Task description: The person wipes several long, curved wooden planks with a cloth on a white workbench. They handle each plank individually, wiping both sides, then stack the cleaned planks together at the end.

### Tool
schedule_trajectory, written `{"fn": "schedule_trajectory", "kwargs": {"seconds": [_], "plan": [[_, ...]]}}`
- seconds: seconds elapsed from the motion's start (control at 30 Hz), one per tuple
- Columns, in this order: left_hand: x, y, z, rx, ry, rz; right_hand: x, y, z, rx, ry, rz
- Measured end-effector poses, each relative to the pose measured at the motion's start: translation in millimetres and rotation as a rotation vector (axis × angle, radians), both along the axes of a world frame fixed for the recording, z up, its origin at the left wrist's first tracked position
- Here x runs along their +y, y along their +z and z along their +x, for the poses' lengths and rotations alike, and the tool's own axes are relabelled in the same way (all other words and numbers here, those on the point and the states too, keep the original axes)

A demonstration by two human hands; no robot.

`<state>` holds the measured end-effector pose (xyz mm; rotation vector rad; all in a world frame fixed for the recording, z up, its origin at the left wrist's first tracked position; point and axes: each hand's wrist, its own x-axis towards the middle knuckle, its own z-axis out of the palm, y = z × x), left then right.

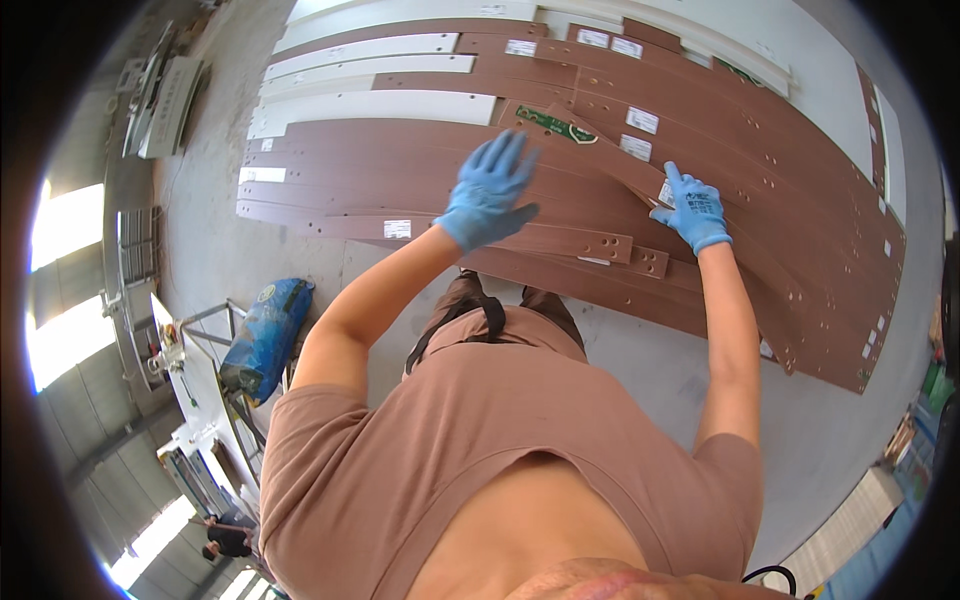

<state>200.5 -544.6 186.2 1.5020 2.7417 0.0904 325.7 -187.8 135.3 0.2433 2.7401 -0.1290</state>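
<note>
Both my hands wear blue gloves. My left hand is spread open over a wide brown panel, its fingertips slightly blurred and nothing in it. My right hand is at the near edge of a slanting brown board, next to a white label. Its thumb lies at the board's edge, its index finger stretches over the top, and the other fingers curl. Dark shadow shows under this board's edge. A green label lies by its far end. Closer to me are narrower brown boards with drilled holes.
White boards lie among the brown ones on the far left. More labelled brown panels spread to the right. A blue sack leans by a metal-framed table at left. Far off, a person in dark clothes is at lower left.
</note>
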Motion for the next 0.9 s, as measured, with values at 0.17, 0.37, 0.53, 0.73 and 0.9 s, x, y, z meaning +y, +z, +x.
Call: {"fn": "schedule_trajectory", "kwargs": {"seconds": [0.17, 0.37, 0.53, 0.73, 0.9], "plan": [[52.7, 3.9, -20.5, 0.147, -0.105, 0.135, -65.7, 57.3, -45.4, 0.122, 0.13, 0.015], [5.2, 4.3, -82.7, -0.033, -0.137, 0.151, -136.7, 79.6, -92.6, 0.289, 0.269, -0.113], [-111.3, 8.3, -165.2, 0.04, -0.045, 0.091, -134.7, 81.9, -106.4, 0.246, 0.167, -0.089], [-240.1, -0.9, -277.7, 0.042, -0.046, 0.14, -218.8, 26.5, -193.0, 0.481, 0.253, -0.131], [-322.6, -31.6, -384.2, 0.073, -0.085, 0.151, -305.5, -10.9, -297.9, 0.493, 0.188, -0.157]]}}
